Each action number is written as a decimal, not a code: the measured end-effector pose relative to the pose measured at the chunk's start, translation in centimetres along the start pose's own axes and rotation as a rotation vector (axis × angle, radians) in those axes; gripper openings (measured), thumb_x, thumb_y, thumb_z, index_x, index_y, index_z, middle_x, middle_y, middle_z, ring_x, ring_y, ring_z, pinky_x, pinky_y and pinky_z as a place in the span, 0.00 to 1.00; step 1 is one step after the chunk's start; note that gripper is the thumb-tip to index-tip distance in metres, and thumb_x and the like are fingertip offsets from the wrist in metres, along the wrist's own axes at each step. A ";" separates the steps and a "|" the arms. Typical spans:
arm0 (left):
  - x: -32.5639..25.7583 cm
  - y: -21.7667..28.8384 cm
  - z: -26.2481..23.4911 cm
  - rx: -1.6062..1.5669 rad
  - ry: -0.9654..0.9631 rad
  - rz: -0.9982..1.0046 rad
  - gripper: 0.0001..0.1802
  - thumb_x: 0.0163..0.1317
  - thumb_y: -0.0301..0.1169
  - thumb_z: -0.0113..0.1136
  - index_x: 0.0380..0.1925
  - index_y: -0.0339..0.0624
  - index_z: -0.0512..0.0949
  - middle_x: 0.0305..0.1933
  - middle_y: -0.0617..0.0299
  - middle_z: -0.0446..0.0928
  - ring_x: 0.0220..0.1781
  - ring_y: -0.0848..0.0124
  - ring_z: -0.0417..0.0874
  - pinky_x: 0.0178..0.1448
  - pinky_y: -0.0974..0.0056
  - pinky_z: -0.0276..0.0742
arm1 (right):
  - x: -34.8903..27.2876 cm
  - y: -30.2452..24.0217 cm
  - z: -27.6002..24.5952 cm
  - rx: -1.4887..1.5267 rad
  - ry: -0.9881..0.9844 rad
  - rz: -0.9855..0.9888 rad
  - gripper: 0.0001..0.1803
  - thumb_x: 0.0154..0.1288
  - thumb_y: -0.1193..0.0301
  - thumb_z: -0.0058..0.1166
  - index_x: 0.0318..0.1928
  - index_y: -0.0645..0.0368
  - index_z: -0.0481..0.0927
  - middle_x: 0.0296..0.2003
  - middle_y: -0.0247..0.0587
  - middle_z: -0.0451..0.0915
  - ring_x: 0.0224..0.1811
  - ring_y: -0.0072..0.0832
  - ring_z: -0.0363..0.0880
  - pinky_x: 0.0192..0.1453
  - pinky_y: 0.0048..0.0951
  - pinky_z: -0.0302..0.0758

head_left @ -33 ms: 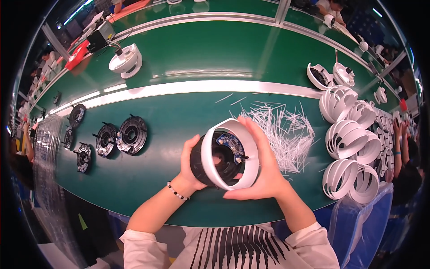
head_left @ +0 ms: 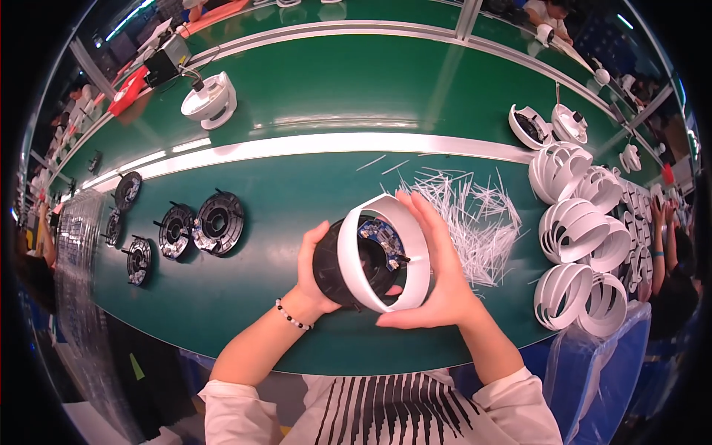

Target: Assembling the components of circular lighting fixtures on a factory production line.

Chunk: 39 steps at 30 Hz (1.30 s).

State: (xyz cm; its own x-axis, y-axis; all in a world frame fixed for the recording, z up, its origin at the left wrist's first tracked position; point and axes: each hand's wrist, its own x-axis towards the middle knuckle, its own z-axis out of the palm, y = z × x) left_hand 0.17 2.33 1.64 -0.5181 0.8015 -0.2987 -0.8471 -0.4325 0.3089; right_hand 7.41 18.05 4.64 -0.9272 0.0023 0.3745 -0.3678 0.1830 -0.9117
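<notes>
Above green surface (head_left: 311, 222), my left hand (head_left: 315, 271) fingers grip the black round housing (head_left: 330, 267) and right hand (head_left: 437, 285) fingers wrap the white ring shell (head_left: 352, 256); I fear misaligned pressing pinches the blue circuit board (head_left: 378, 236).

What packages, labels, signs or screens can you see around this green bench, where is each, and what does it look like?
Clear plastic bag: hangs off the bench's near right edge, bluish and see-through.
Red flat pack: far left on the bench, rectangular; hard to tell what kind.
Clear ribbed sheet: left end of the bench, see-through.
No screens or signs can be made out.
</notes>
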 end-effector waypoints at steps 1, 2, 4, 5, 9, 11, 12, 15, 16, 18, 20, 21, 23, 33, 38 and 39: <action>-0.2 0.2 1.0 -0.032 -0.040 0.002 0.31 0.53 0.54 0.38 0.48 0.41 0.67 0.44 0.49 0.72 0.45 0.53 0.73 0.50 0.42 0.68 | 0.0 -0.1 0.0 -0.002 -0.003 -0.001 0.63 0.24 0.57 0.71 0.61 0.64 0.46 0.58 0.53 0.52 0.61 0.43 0.52 0.61 0.37 0.54; -0.1 0.2 0.5 -0.037 -0.053 0.000 0.31 0.53 0.54 0.38 0.48 0.41 0.67 0.44 0.49 0.72 0.45 0.54 0.74 0.50 0.44 0.69 | -0.1 -0.3 0.0 -0.078 -0.032 0.001 0.63 0.25 0.57 0.71 0.61 0.64 0.46 0.58 0.53 0.52 0.61 0.44 0.52 0.61 0.38 0.53; 0.2 0.1 -0.3 0.025 -0.056 0.042 0.31 0.54 0.53 0.38 0.47 0.39 0.68 0.45 0.50 0.72 0.44 0.57 0.74 0.49 0.52 0.72 | -0.2 -0.7 0.5 -0.309 -0.069 -0.047 0.62 0.26 0.55 0.70 0.61 0.62 0.46 0.59 0.56 0.50 0.61 0.50 0.50 0.61 0.44 0.50; 0.3 -0.2 -0.7 -0.002 -0.089 0.076 0.31 0.54 0.53 0.37 0.47 0.37 0.68 0.45 0.50 0.72 0.44 0.60 0.75 0.49 0.56 0.73 | -0.2 -0.7 1.0 -0.308 -0.072 -0.048 0.62 0.26 0.55 0.70 0.61 0.62 0.46 0.59 0.56 0.50 0.61 0.50 0.50 0.61 0.44 0.50; 0.3 -0.6 -0.2 -0.027 -0.117 0.104 0.30 0.55 0.51 0.36 0.46 0.37 0.68 0.44 0.51 0.73 0.44 0.61 0.75 0.49 0.58 0.72 | -0.4 -0.1 1.6 -0.479 -0.050 -0.155 0.60 0.28 0.55 0.68 0.61 0.60 0.46 0.59 0.59 0.47 0.60 0.57 0.47 0.60 0.50 0.48; 0.3 -0.6 -0.2 -0.011 -0.094 0.106 0.30 0.55 0.51 0.36 0.46 0.37 0.69 0.43 0.51 0.73 0.43 0.61 0.75 0.49 0.58 0.72 | -0.4 0.1 1.4 -0.483 -0.069 -0.155 0.60 0.28 0.55 0.68 0.61 0.61 0.46 0.59 0.59 0.47 0.61 0.56 0.47 0.61 0.50 0.48; 0.4 -0.7 -0.2 0.007 -0.072 0.106 0.29 0.55 0.51 0.36 0.45 0.37 0.69 0.43 0.51 0.73 0.43 0.61 0.75 0.49 0.58 0.72 | -0.3 0.1 1.3 -0.484 -0.070 -0.154 0.60 0.28 0.55 0.68 0.61 0.61 0.46 0.59 0.59 0.47 0.61 0.56 0.47 0.61 0.50 0.48; 0.4 -0.7 -0.6 -0.031 0.014 0.094 0.29 0.55 0.51 0.37 0.42 0.37 0.71 0.41 0.51 0.74 0.42 0.60 0.75 0.48 0.57 0.72 | -0.1 0.1 0.6 -0.266 -0.124 -0.067 0.61 0.27 0.56 0.69 0.61 0.61 0.45 0.60 0.55 0.46 0.63 0.51 0.46 0.63 0.46 0.47; 0.5 -0.7 -0.6 -0.052 0.023 0.099 0.28 0.55 0.51 0.38 0.40 0.38 0.72 0.39 0.51 0.75 0.39 0.60 0.76 0.48 0.57 0.72 | 0.0 0.1 0.2 -0.130 -0.140 -0.003 0.62 0.27 0.57 0.70 0.62 0.61 0.44 0.60 0.54 0.46 0.63 0.49 0.45 0.63 0.44 0.46; 0.2 -0.4 -0.3 -0.112 0.005 0.060 0.28 0.55 0.51 0.38 0.39 0.38 0.73 0.36 0.51 0.76 0.37 0.60 0.77 0.47 0.56 0.73 | 0.3 -0.4 0.0 0.024 -0.132 -0.014 0.63 0.26 0.57 0.70 0.62 0.62 0.44 0.61 0.53 0.46 0.64 0.47 0.45 0.64 0.43 0.46; 0.5 -0.5 -0.6 -0.061 0.011 0.072 0.28 0.55 0.51 0.38 0.40 0.37 0.72 0.37 0.51 0.75 0.38 0.61 0.76 0.46 0.57 0.73 | 0.2 -0.9 -0.1 -0.255 -0.165 -0.005 0.64 0.25 0.60 0.73 0.62 0.63 0.45 0.61 0.53 0.47 0.63 0.41 0.49 0.63 0.37 0.50; 0.6 -0.6 -0.3 -0.042 -0.029 0.086 0.29 0.55 0.51 0.38 0.42 0.37 0.70 0.40 0.51 0.74 0.41 0.61 0.76 0.46 0.57 0.74 | 0.0 -0.8 0.4 -0.458 -0.147 -0.089 0.63 0.26 0.58 0.72 0.62 0.63 0.45 0.61 0.54 0.47 0.64 0.44 0.48 0.63 0.39 0.49; 0.7 -0.8 -0.5 0.017 -0.045 0.084 0.30 0.54 0.52 0.36 0.45 0.39 0.69 0.43 0.52 0.73 0.43 0.61 0.75 0.47 0.58 0.73 | 0.0 -0.3 0.7 -0.438 -0.136 -0.091 0.63 0.25 0.56 0.71 0.62 0.62 0.45 0.61 0.55 0.47 0.63 0.47 0.46 0.63 0.42 0.48; 0.3 -0.2 -0.1 -0.003 -0.079 0.041 0.30 0.54 0.51 0.38 0.45 0.38 0.69 0.44 0.49 0.72 0.44 0.60 0.75 0.49 0.55 0.72 | 0.1 -0.1 0.1 -0.020 -0.099 0.010 0.65 0.23 0.56 0.72 0.62 0.62 0.44 0.59 0.53 0.48 0.63 0.47 0.47 0.64 0.44 0.47; 0.6 -1.2 -0.5 -0.056 -0.067 0.093 0.28 0.56 0.50 0.36 0.44 0.40 0.70 0.41 0.55 0.74 0.40 0.65 0.76 0.47 0.62 0.74 | -0.5 -0.6 2.2 -0.574 -0.123 -0.078 0.61 0.23 0.61 0.71 0.60 0.61 0.48 0.59 0.56 0.46 0.61 0.54 0.47 0.60 0.48 0.50; 0.6 -1.2 -0.6 -0.060 -0.075 0.081 0.29 0.57 0.52 0.34 0.45 0.41 0.70 0.42 0.55 0.74 0.42 0.64 0.76 0.48 0.60 0.72 | -0.6 -0.4 2.2 -0.577 -0.113 -0.078 0.61 0.23 0.60 0.70 0.60 0.60 0.48 0.59 0.56 0.46 0.61 0.54 0.47 0.59 0.49 0.51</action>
State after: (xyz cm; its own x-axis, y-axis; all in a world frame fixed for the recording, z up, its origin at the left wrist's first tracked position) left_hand 0.82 3.07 0.60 -0.5763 0.7908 -0.2059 -0.8098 -0.5188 0.2740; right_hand 8.02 15.80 4.42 -0.9126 -0.1311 0.3874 -0.3663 0.6834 -0.6315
